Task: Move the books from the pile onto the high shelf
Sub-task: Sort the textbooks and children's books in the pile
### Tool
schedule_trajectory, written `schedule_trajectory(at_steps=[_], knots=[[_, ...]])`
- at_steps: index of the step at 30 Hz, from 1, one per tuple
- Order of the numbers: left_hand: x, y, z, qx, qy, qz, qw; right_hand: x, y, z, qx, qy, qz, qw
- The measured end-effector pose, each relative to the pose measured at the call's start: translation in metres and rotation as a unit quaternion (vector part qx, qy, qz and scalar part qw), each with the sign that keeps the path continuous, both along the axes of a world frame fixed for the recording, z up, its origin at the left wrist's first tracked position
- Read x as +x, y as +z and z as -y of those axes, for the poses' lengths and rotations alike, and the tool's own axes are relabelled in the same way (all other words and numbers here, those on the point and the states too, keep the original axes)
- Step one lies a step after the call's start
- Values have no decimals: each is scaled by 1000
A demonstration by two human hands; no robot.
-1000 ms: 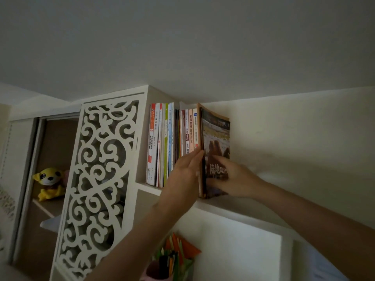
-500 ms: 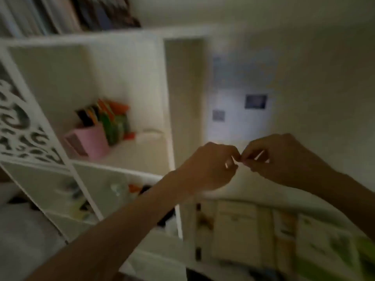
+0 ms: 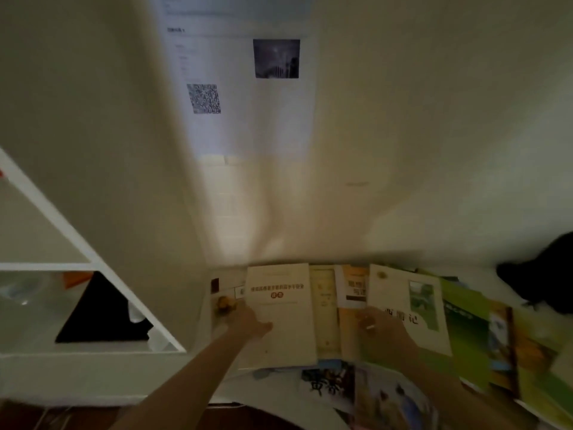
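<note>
Cream-covered book point(image 3: 279, 308) is lying at the lower middle of the frame, leftmost of the books spread overlapping across the desk point(image 3: 483, 276), and the left hand point(image 3: 248, 321) is gripping its left edge, thumb lying over the cover, fingers seemingly tucked under. Right hand point(image 3: 383, 328) is resting on the next white book with a green picture point(image 3: 409, 308), fingers half curled; motion blur is hiding whether it is pinching that book or just pressing on it, so can't tell. High shelf is sitting out of frame, above the top edge. Risks, as I'm judging them: the covers are looking glossy and are overlapping, so lifting the cream one by a single edge is likely dragging its neighbours with it, possibly off the front edge at the bottom of the frame. A thin paperback held at one side is probably sagging and slipping during the reach overhead. If both hands are lifting at once, neither is steadying the pile. Small yellowish object point(image 3: 224, 303) is sitting just beside the left hand and could be getting knocked. White shelf unit point(image 3: 93, 268) at lower left is crowding the upward path.
</note>
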State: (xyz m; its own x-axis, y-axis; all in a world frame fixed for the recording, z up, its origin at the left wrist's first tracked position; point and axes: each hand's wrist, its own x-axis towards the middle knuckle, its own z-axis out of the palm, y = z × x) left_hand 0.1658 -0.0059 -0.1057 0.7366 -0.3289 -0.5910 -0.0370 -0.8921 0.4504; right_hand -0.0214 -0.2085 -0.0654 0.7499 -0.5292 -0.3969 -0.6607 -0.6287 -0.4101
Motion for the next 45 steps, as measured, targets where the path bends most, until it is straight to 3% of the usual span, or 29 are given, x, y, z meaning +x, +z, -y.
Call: schedule_trajectory(at_steps=[5,8,12,14,17,20,23,26,29,31,34,40,45], knots=[[12,-47,4,-14,66,7,998,34,-50,-50,96,-57,-13,994],[17,-46,-1,-140,134,-47,980,44,-60,-72,136,-90,46,986],[8,-23,2,-197,91,0,976,52,-52,-75,239,-199,77,947],[2,-4,4,-226,86,3,970,54,-45,-73,281,-200,77,936],[-12,27,9,-329,119,-55,935,44,-30,-60,302,-239,149,911],[-32,52,36,-424,112,-138,888,17,-4,-23,244,-265,193,913],[-60,56,89,-398,37,-156,903,-29,12,24,183,-273,216,919],[-92,35,143,-315,-64,-120,939,-75,7,59,97,-299,157,936],[-126,14,175,-178,-152,9,972,-101,-10,78,55,-313,120,940],[-139,7,182,-150,-141,48,977,-106,-25,87,41,-302,96,948],[-142,3,185,-153,-100,23,983,-103,-37,92,87,-299,67,948],[-144,4,186,-171,-73,42,982,-106,-46,98,150,-320,86,931],[-154,-2,187,-178,-68,6,982,-110,-48,102,126,-313,89,937]])
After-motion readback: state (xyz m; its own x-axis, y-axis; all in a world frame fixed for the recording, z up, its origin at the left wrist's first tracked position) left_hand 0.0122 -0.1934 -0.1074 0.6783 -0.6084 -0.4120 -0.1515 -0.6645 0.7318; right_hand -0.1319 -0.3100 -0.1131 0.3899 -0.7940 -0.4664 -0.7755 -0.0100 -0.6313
